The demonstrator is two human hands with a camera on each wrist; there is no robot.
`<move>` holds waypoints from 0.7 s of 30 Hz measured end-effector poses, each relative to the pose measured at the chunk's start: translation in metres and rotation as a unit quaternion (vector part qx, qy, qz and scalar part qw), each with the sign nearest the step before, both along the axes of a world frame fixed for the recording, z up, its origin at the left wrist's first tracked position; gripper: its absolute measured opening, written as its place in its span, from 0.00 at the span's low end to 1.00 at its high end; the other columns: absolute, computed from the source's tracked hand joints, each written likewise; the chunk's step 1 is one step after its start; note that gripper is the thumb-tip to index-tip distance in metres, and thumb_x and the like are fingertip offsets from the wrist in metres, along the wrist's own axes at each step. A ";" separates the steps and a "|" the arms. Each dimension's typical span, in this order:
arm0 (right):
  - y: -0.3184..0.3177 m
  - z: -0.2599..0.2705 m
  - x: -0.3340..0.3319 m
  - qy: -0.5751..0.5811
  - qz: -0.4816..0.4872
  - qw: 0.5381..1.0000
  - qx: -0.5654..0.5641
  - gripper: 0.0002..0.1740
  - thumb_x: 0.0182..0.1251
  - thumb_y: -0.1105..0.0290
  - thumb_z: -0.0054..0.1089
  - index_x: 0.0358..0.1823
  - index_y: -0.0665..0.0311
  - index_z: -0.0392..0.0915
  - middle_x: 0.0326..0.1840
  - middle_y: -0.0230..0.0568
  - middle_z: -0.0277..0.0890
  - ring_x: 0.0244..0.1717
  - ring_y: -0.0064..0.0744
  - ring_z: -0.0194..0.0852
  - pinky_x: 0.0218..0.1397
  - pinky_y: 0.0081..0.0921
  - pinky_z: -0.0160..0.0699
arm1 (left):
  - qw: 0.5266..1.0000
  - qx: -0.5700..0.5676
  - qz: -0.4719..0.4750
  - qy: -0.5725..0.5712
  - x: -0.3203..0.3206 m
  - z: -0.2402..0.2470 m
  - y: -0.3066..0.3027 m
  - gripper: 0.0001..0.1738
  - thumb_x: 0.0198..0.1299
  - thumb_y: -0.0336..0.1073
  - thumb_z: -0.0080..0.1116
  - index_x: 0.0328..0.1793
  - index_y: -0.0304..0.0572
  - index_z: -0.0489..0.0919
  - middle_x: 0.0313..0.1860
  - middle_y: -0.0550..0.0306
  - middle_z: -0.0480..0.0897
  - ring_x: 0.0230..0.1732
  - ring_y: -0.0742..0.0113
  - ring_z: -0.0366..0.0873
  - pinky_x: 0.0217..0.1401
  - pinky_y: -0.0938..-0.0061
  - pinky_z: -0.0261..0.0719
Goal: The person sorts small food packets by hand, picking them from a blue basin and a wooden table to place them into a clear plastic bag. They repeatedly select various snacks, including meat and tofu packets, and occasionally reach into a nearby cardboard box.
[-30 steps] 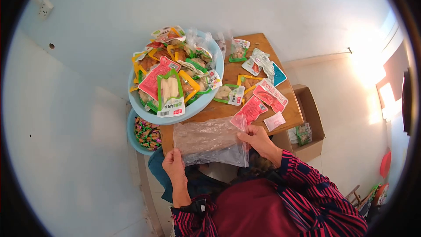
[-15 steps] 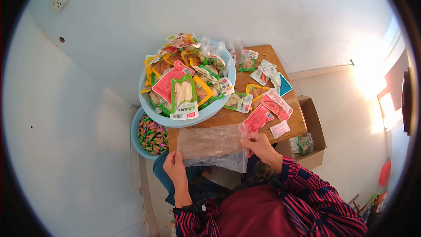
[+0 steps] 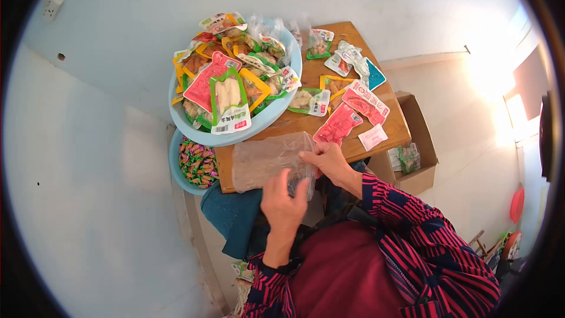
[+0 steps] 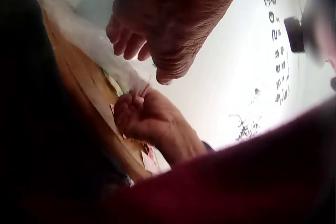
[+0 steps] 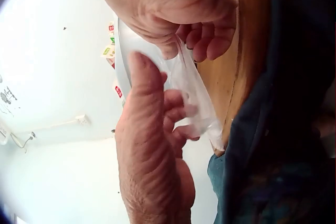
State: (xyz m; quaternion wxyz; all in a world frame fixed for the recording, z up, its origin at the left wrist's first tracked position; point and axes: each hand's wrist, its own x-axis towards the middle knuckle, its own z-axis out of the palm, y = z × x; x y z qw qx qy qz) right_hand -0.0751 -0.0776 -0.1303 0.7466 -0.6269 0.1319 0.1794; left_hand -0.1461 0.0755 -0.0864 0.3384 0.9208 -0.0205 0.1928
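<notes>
At the tabletop's (image 3: 225, 172) front edge, the clear plastic bag (image 3: 265, 156) is now pinched by the right grip (image 3: 332, 164) only; left grip (image 3: 283, 200) has let go and come in alongside, spread loosely, so the bag's left end is unheld. Right wrist view shows right fingers (image 5: 219, 47) curled at the bag's edge, mostly hidden from head view; left contact, can't tell.

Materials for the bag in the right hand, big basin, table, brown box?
Clear bag: thin, glossy plastic film; see-through, shiny creases. Big basin: probably plastic; smooth, uniform pale blue. Table: wood or wood-look, perhaps varnished; streaky brown grain. Brown box: likely cardboard; matte, plain, thin-walled.
</notes>
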 end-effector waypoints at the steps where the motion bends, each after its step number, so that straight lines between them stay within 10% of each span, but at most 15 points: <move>1: 0.002 0.001 -0.001 -0.013 -0.013 1.000 -0.003 0.19 0.65 0.63 0.74 0.24 0.66 0.76 0.18 0.33 0.73 0.16 0.19 0.69 0.15 0.21 0.67 | 1.000 0.017 -0.019 -0.006 0.002 -0.002 -0.012 0.25 0.57 0.43 0.73 0.57 0.41 0.79 0.38 0.50 0.81 0.36 0.52 0.80 0.40 0.62 0.79; 9: -0.005 0.002 0.001 -0.029 0.022 0.999 0.027 0.22 0.71 0.54 0.69 0.24 0.61 0.77 0.21 0.24 0.70 0.21 0.13 0.62 0.21 0.20 0.59 | 0.987 -0.032 -0.012 0.156 0.006 -0.012 -0.024 0.31 0.53 0.46 0.77 0.56 0.38 0.75 0.37 0.51 0.79 0.33 0.55 0.78 0.38 0.63 0.79; 14: -0.006 -0.008 -0.001 -0.033 0.066 0.994 0.086 0.28 0.75 0.43 0.59 0.30 0.63 0.80 0.23 0.26 0.74 0.23 0.14 0.68 0.25 0.17 0.67 | 0.975 -0.146 -0.037 0.165 0.006 -0.015 -0.024 0.19 0.58 0.37 0.72 0.51 0.37 0.78 0.31 0.51 0.80 0.30 0.57 0.79 0.34 0.65 0.77; 21: -0.010 -0.005 -0.002 -0.049 0.090 0.990 0.101 0.26 0.72 0.49 0.66 0.31 0.68 0.79 0.24 0.34 0.77 0.24 0.21 0.79 0.25 0.20 0.78 | 0.999 -0.029 -0.036 0.024 0.008 -0.014 -0.017 0.06 0.63 0.29 0.65 0.43 0.36 0.82 0.32 0.48 0.82 0.31 0.52 0.81 0.35 0.64 0.77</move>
